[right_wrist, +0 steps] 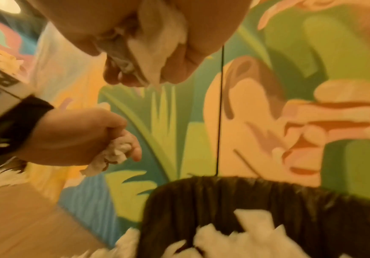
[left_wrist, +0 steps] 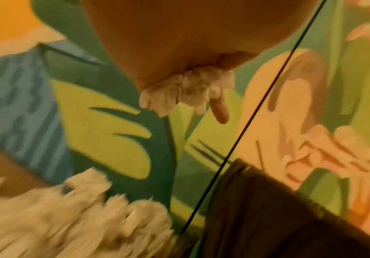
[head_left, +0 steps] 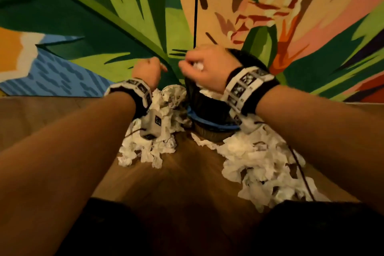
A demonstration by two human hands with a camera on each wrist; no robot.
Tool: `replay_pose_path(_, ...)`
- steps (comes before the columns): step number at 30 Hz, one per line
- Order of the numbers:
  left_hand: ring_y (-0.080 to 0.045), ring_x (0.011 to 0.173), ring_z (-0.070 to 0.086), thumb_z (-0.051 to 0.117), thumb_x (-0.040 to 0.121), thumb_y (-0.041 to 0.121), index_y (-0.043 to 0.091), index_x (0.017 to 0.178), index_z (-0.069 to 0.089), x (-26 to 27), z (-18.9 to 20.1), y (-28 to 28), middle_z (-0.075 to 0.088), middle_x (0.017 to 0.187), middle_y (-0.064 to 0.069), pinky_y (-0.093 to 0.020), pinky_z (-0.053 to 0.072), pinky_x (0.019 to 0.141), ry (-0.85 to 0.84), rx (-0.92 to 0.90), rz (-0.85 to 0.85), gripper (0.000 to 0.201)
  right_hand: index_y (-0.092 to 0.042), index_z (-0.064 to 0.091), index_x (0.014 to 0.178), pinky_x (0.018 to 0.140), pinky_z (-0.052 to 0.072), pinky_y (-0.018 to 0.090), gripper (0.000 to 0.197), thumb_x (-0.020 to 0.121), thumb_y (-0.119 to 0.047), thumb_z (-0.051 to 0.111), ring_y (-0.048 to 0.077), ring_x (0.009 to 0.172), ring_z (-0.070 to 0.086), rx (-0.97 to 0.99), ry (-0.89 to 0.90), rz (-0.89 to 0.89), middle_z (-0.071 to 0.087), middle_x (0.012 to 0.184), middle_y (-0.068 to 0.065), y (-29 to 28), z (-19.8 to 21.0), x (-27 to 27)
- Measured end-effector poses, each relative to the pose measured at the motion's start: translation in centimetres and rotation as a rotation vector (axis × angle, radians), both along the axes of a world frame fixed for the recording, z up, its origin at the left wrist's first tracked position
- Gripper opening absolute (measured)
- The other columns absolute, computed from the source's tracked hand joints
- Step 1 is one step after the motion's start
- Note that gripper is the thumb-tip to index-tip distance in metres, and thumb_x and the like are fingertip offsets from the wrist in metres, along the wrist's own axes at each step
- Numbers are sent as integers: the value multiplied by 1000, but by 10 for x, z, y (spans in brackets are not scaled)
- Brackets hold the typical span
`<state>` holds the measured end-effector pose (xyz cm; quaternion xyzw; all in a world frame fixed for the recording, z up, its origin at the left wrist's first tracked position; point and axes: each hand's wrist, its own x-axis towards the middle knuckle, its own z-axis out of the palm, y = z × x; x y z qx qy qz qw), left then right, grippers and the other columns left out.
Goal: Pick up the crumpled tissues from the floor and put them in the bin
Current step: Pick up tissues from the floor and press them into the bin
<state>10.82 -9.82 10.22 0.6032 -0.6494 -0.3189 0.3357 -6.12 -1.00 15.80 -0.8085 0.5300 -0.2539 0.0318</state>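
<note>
No readable writing or brand is seen; only black-and-white square marker patterns are printed on the wrist bands (head_left: 245, 87), which are white blocks on black fabric straps.

The bin (head_left: 209, 110) is round, lined with a glossy, wrinkled black plastic bag, with a blue band around it and a ribbed lower wall; it stands on the wooden floor (head_left: 180, 172) at centre, just in front of the painted wall (head_left: 83, 27). White crumpled tissues are already seen inside the bin in the right wrist view. Flat, matte leaf and flower shapes in green, orange, pink and blue are painted on the wall. A thin black cord (head_left: 195, 6) hangs down the wall toward the bin's far rim.

Crumpled tissues are heaped on the floor in two piles: a left pile (head_left: 145, 147) touching the bin's left side, and a larger right pile (head_left: 259, 168) spreading from the bin's base toward the near right. The paper is white, soft and heavily creased.

The right hand (head_left: 205, 68) is held above the bin's opening, fingers curled tight round a tissue wad (head_left: 198, 66), palm turned down. The left hand (head_left: 148, 70) is raised just left of the bin, over the left pile, clenched on another tissue clump (left_wrist: 186, 89), with one fingertip (left_wrist: 221, 111) sticking out below it. Both forearms are bare and extended forward from the near edge. A dark cable (head_left: 299, 168) runs across the right pile.
</note>
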Motion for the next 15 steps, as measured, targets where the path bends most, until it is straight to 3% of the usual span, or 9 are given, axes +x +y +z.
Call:
replay_pose_path(1,-32,96,62,38,98,8,8,101,71,-6,13,-6,68,102,-20,-38,48,83,35,-22,-25,33,-16,57,74,70,43,36,34,94,-39,44,21,72,50,-25,-21,-43,55,74,4,-4,10,-12)
replay_pose_path(3,-15,59,57,34,97,3,10,103,71,-21,36,-10,63,77,-11,-25,45,53,95,-53,-118,39,-19,56,78,81,41,32,30,90,-38,36,21,89,51,-27,-133,-160,55,88,8,-13,18,-40)
replay_pose_path(5,-9,49,47,30,94,-4,14,119,66,-35,47,-8,58,89,-9,-17,36,38,80,-106,-214,47,-16,61,89,92,35,23,32,88,-29,31,17,108,47,-3,-372,-265,52,107,9,-17,9,-65)
replay_pose_path(6,-10,59,52,29,92,-8,18,127,62,-41,48,-4,57,104,-9,-11,38,42,43,-113,-283,54,-14,62,94,93,32,20,33,90,-23,30,13,112,45,6,-481,-327,48,114,9,-17,0,-73)
replay_pose_path(8,-18,105,58,31,88,-13,18,134,56,-54,45,2,52,129,-9,1,37,72,-34,-173,-384,61,-15,62,106,92,26,12,33,94,-13,31,7,113,44,36,-574,-459,42,124,11,-17,-23,-86)
replay_pose_path(9,-20,122,50,34,87,-14,16,134,56,-61,40,6,50,136,-9,-1,31,85,-46,-186,-413,60,-15,59,114,89,25,10,34,95,-10,32,10,113,45,64,-556,-503,39,127,11,-17,-34,-91)
replay_pose_path(10,-21,127,47,37,86,-13,13,131,58,-68,34,10,51,137,-9,-6,29,91,-37,-178,-429,56,-17,54,124,88,25,10,36,96,-8,33,16,114,45,108,-510,-532,36,132,12,-17,-44,-96)
replay_pose_path(13,-22,111,59,51,89,-2,17,120,60,-85,11,19,64,119,-6,-19,41,88,-64,-156,-422,38,-24,36,138,85,38,24,45,97,-12,46,19,96,52,243,-328,-561,35,142,10,-12,-71,-107)
replay_pose_path(15,-23,90,64,64,86,10,25,108,55,-93,-6,22,67,99,-3,-32,52,79,-141,-152,-422,28,-27,37,127,72,45,33,40,93,-19,57,23,83,56,273,-151,-527,52,126,8,-5,-87,-112)
